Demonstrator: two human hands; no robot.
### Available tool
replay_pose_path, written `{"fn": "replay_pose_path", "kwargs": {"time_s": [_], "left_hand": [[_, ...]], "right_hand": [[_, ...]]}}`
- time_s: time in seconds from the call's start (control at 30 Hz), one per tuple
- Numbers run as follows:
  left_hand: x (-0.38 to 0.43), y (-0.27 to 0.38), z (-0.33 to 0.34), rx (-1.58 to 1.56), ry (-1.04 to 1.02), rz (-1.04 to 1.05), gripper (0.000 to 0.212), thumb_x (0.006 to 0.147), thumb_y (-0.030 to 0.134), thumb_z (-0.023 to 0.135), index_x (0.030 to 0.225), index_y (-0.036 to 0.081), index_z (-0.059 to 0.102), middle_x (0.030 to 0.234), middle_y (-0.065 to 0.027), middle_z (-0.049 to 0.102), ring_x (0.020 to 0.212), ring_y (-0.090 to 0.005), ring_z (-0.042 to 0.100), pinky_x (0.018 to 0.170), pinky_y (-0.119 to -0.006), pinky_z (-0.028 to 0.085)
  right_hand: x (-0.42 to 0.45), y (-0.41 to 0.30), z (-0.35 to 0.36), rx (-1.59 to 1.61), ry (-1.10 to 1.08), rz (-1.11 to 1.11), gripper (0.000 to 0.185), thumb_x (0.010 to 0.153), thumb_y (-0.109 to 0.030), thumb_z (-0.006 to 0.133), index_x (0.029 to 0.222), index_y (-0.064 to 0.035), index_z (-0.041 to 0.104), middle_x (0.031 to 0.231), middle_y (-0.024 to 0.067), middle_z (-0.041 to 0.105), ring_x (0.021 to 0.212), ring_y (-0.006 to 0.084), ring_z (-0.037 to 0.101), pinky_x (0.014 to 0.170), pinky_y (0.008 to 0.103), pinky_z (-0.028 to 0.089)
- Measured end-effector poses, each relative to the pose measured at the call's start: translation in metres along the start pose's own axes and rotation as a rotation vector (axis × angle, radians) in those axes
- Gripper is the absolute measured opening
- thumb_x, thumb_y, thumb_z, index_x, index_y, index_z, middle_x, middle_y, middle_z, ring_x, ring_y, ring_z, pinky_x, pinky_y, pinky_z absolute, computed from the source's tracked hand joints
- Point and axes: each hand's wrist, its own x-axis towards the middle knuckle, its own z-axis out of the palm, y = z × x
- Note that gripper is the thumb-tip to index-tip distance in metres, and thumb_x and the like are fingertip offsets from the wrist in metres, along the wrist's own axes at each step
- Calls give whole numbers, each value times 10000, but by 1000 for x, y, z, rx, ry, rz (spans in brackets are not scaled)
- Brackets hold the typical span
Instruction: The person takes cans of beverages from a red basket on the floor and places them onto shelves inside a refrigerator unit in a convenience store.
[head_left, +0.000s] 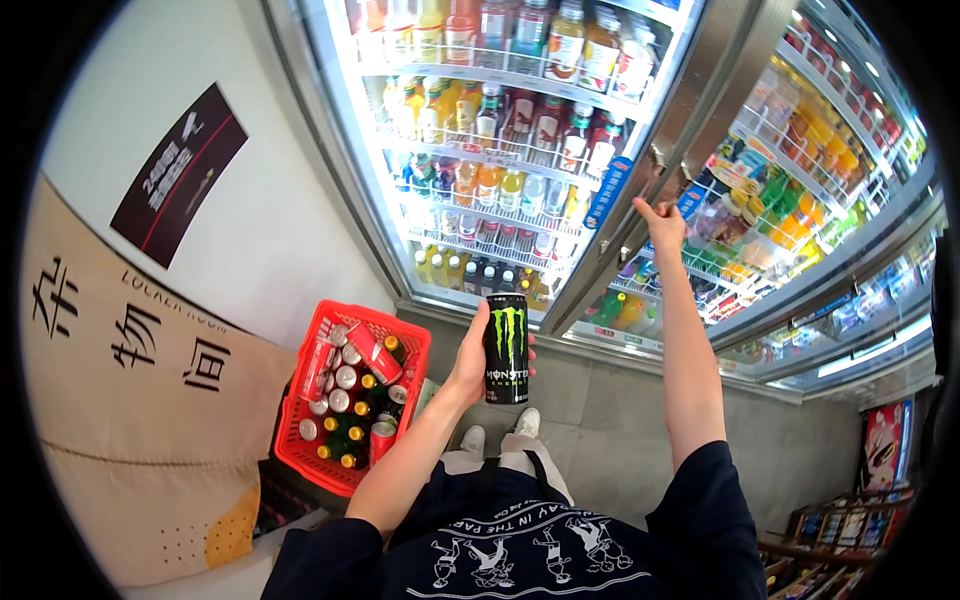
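Note:
My left hand (471, 360) is wrapped around a black Monster Energy can (507, 351) with a green claw mark, its front turned up towards me. Out to the right, my right hand (661, 223) is at the metal frame between two glass doors of a drinks cooler. Its fingers curl around the handle of the right-hand door, though the hand hides most of the grip. Behind the left glass door (480, 225), which looks closed, bottled drinks (491, 112) stand on wire-fronted shelves. A red plastic basket (296, 427) holds several cans and yellow-capped bottles, left of my left forearm.
A beige fabric curtain (150, 420) bearing writing hangs at the left, beside a white wall with a dark sign (180, 176). Grey floor tiles (600, 397) lie around my shoes. More cooler doors (810, 322) run off to the right, and stocked shelves (840, 532) stand at lower right.

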Motion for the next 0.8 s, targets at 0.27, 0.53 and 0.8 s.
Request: {"fn": "replay_pose_path", "kwargs": {"time_s": [0.27,0.53,0.8], "left_hand": [[-4,10,-19,23,14,-30,640,917,604,286,1076,31,522,863,-125,608,719,-219,625,612,-388,557],[42,-17,-1,-22,-152,-170,633,919,597,270,1071,33,516,851,-130,606,720,-236,627,600,-413,557],[83,-51,71,23,-316,-287,621,922,588,265,1047,34,516,827,-140,613,680,-244,637,569,-402,565]], "right_hand": [[-14,4,4,11,246,-93,529,651,-306,848,609,-131,351,590,-55,413,551,67,357,514,232,330],[-94,1,-39,104,241,-77,436,807,-312,717,618,-127,371,600,-69,361,566,51,304,495,224,255],[-216,-1,-127,261,296,-37,300,971,-275,466,739,-89,433,629,-49,353,565,44,330,496,222,259]]}}
